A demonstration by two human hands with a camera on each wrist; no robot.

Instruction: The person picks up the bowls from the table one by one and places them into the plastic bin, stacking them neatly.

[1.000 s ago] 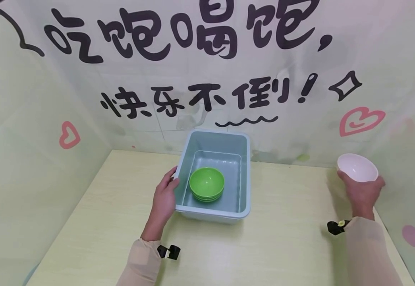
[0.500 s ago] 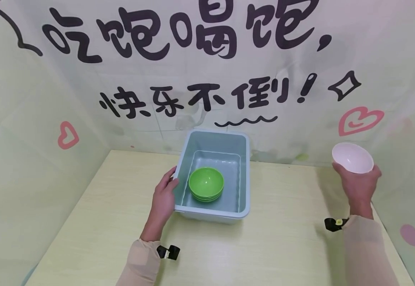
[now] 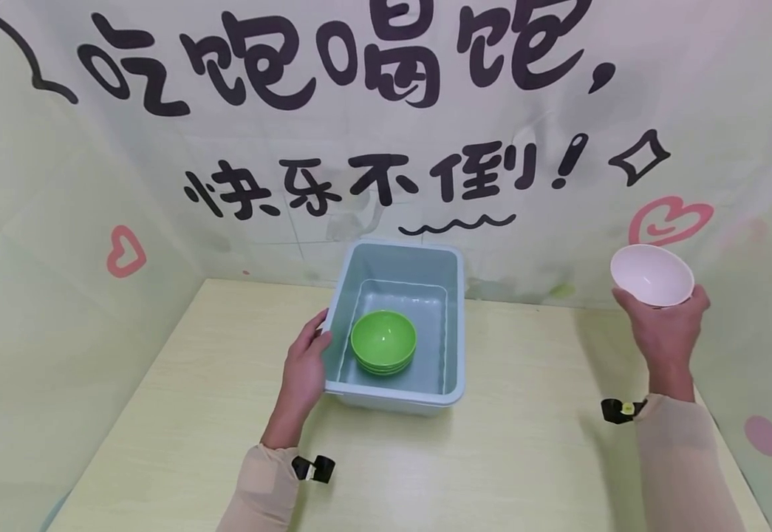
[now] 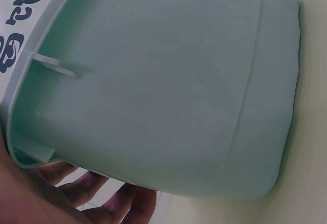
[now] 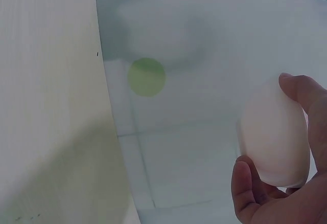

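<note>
In the head view my right hand (image 3: 668, 332) holds a small white bowl (image 3: 651, 275) up above the table, its opening tilted toward the camera. The right wrist view shows the outside of the bowl (image 5: 276, 137) between thumb and fingers. A grey-blue plastic tub (image 3: 455, 332) stands on the table against the back wall. My left hand (image 3: 307, 362) grips its left rim, thumb at the edge; the left wrist view has the fingers (image 4: 87, 185) along the outer wall of the tub (image 4: 163, 81). Inside the tub, toward the near left, sits a stack of green bowls (image 3: 384, 340).
A pale wood-look table (image 3: 525, 443) carries the tub. Cloth-like white walls enclose it at the back, left and right; the back wall (image 3: 359, 133) has large black lettering. Black wrist devices are strapped on both sleeves.
My right hand has lifted the white bowl higher off the table and shifted it slightly left. The left hand, the tub and the green bowls have stayed put.
</note>
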